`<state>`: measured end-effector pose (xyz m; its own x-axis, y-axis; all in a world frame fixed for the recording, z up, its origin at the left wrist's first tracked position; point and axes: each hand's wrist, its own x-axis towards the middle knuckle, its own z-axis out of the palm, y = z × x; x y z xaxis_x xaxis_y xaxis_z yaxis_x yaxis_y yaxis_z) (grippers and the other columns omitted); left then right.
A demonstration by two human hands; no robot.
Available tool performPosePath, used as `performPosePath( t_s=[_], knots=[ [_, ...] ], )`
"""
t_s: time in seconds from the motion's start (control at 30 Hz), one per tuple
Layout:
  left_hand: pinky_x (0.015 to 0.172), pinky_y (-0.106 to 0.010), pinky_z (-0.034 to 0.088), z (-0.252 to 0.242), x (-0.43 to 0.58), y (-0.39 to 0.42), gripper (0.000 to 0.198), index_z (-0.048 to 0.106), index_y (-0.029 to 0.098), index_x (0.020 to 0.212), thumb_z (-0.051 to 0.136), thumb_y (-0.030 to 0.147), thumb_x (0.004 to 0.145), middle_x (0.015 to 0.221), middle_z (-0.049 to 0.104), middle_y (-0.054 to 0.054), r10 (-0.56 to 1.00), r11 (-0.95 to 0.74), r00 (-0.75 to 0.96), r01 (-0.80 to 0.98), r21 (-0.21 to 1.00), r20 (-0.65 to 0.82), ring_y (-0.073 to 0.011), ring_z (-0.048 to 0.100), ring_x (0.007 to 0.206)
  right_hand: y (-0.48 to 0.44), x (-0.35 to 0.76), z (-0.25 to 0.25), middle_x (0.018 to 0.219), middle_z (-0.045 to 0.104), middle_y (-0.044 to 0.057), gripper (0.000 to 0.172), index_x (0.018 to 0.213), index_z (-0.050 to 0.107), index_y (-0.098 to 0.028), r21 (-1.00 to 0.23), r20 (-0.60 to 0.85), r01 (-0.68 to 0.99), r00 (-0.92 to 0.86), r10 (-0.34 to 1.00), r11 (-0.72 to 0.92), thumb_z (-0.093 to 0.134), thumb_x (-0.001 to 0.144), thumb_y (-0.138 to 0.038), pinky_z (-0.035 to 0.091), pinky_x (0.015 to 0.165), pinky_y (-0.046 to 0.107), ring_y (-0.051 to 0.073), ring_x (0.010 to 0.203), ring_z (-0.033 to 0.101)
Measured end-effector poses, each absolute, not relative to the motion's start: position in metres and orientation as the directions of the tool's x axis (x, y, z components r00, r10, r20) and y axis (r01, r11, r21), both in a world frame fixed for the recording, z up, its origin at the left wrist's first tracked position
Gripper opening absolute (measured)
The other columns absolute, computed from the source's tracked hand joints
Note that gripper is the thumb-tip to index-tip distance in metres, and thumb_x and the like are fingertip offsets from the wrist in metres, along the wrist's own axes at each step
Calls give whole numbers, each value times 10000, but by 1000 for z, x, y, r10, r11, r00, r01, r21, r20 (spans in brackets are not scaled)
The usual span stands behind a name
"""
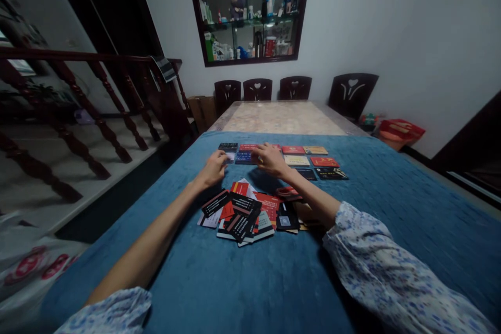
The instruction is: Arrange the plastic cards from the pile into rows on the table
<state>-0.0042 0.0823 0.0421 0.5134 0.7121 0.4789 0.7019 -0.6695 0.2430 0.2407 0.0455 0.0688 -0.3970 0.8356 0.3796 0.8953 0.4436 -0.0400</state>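
My left hand (214, 168) is closed at the left end of a row of cards, its fingertips on the edge of a pale card (230, 157). Beside that card lies a blue card (243, 158). My right hand (273, 159) bends over the blue card's right end with fingers curled together; whatever they pinch is hidden. Nearer to me, a loose pile of overlapping cards (243, 218), black, red and white, is spread between my forearms. My right forearm partly covers more cards, including a black card (287, 219).
Red, cream and black cards, such as a red card (324, 162) and a black card (331, 173), lie in rows on the blue tablecloth (391, 209). Dark chairs (295, 87) stand behind the table. A wooden railing (97, 83) and white plastic bags (35, 266) are at left.
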Motion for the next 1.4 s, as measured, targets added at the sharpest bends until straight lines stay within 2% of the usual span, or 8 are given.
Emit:
performPosePath(
  t_s=[0.2, 0.3, 0.6, 0.9, 1.07, 1.27, 1.4],
  knots=[
    [1003, -413, 490, 43, 19, 67, 235, 665, 153, 1014, 532, 93, 829, 1144, 579, -105, 639, -738, 563, 640, 213, 524, -244, 574, 1098, 32, 263, 59, 998, 682, 105, 188, 938, 691, -183, -57, 487, 858, -423, 764, 511, 503, 921, -191, 319, 752, 333, 240, 948, 506],
    [1002, -422, 491, 42, 30, 60, 218, 666, 139, 996, 535, 84, 831, 1138, 586, -118, 610, -765, 583, 609, 208, 537, -248, 578, 1097, 25, 276, 54, 973, 688, 92, 175, 923, 687, -185, -42, 523, 838, -446, 727, 544, 512, 915, -184, 306, 737, 327, 230, 910, 505],
    [960, -393, 506, 42, 62, 31, 221, 683, 153, 991, 540, 70, 844, 1115, 599, -105, 602, -782, 627, 589, 205, 495, -227, 574, 1059, -5, 308, 47, 920, 685, 82, 162, 875, 673, -186, 19, 522, 814, -503, 689, 581, 517, 917, -185, 277, 716, 316, 210, 883, 489],
    [930, -386, 482, 46, 94, 5, 229, 692, 166, 1020, 539, 89, 867, 1081, 649, -84, 641, -757, 677, 634, 155, 360, -229, 537, 1034, -20, 338, 40, 899, 680, 79, 144, 877, 673, -208, 27, 424, 824, -522, 740, 566, 545, 927, -251, 304, 734, 320, 218, 899, 510],
    [903, -377, 451, 53, 111, -11, 267, 698, 174, 1045, 522, 80, 869, 1060, 680, -78, 650, -756, 717, 645, 113, 252, -233, 527, 1034, -24, 354, 38, 958, 703, 88, 181, 944, 696, -216, -17, 333, 833, -517, 788, 554, 517, 922, -230, 364, 764, 332, 238, 954, 529],
    [879, -394, 431, 56, 130, -28, 212, 720, 176, 978, 532, 256, 922, 1000, 686, -93, 663, -746, 729, 663, 64, 172, -255, 517, 1023, -27, 365, 44, 1037, 716, 85, 251, 1037, 717, -222, -85, 226, 841, -506, 832, 534, 535, 867, -191, 429, 838, 366, 248, 983, 562],
    [895, -410, 427, 54, 134, -34, 223, 726, 176, 942, 586, 343, 894, 996, 674, -95, 674, -737, 723, 672, 70, 153, -266, 502, 1026, -30, 367, 49, 1063, 709, 102, 282, 1075, 726, -202, -155, 192, 833, -502, 843, 531, 613, 827, -271, 450, 877, 369, 260, 1018, 579]
  ],
)
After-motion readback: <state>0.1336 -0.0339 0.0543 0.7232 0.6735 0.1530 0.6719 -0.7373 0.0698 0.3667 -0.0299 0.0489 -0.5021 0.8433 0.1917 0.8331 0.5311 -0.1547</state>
